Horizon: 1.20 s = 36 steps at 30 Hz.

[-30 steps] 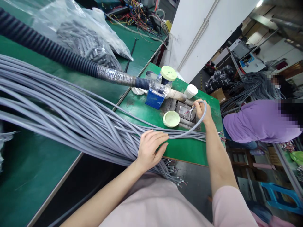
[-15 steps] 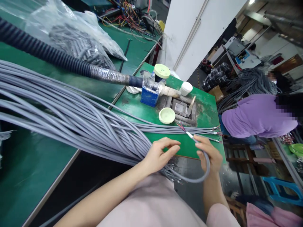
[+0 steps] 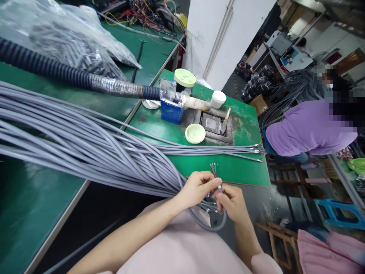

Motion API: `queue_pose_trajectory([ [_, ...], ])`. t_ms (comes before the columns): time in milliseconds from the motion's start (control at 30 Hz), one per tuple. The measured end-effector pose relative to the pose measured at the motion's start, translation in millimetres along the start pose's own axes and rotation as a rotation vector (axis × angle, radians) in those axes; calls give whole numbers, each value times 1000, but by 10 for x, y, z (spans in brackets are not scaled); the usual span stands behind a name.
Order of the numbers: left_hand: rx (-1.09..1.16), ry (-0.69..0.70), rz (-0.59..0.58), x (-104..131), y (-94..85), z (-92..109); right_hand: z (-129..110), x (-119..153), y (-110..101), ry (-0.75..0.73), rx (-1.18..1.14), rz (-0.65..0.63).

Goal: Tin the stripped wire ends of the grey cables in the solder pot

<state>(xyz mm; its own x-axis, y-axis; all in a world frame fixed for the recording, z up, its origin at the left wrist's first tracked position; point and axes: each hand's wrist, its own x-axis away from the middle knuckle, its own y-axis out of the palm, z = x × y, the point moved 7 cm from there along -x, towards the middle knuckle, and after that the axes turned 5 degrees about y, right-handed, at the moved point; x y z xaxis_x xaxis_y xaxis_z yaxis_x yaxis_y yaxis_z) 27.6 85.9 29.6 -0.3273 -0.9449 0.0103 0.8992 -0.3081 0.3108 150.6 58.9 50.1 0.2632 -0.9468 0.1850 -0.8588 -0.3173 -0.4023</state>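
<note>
A grey cable [image 3: 215, 228] loops up in front of me, its end pointing away. My right hand [image 3: 231, 201] is closed round the cable just below its white-wrapped end. The thumb and fingers of my left hand [image 3: 201, 185] pinch that end where the thin coloured wires [image 3: 213, 170] fan out, red and dark with pale tips. My fingers hide part of the white wrap. To the left lies a thick bundle of grey cables [image 3: 114, 160], running over the bench edge beneath my left forearm. Several cable ends [image 3: 258, 150] with bared wires rest on the green table.
A ribbed black hose [image 3: 57, 72] reaches to a blue box [image 3: 171, 111]. Near it are a solder pot [image 3: 212, 122] with a scraper [image 3: 226, 121], a pale green dish [image 3: 195, 133] and a white tub [image 3: 218, 99]. A person in purple [image 3: 310, 127] sits at the right.
My right hand has brought the cable end down and left, toward my body. My left hand has closed on the end beside the coloured wires.
</note>
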Motion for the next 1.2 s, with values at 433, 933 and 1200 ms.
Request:
queue_pose_trajectory([
  [433, 433, -92, 232, 69, -228, -86, 81, 24, 202, 142, -80, 18],
  [933, 519, -150, 277, 85, -186, -171, 295, -18, 295, 137, -460, -33],
  [1200, 549, -164, 286, 78, -166, -168, 443, -42, 353, 145, -604, -45],
])
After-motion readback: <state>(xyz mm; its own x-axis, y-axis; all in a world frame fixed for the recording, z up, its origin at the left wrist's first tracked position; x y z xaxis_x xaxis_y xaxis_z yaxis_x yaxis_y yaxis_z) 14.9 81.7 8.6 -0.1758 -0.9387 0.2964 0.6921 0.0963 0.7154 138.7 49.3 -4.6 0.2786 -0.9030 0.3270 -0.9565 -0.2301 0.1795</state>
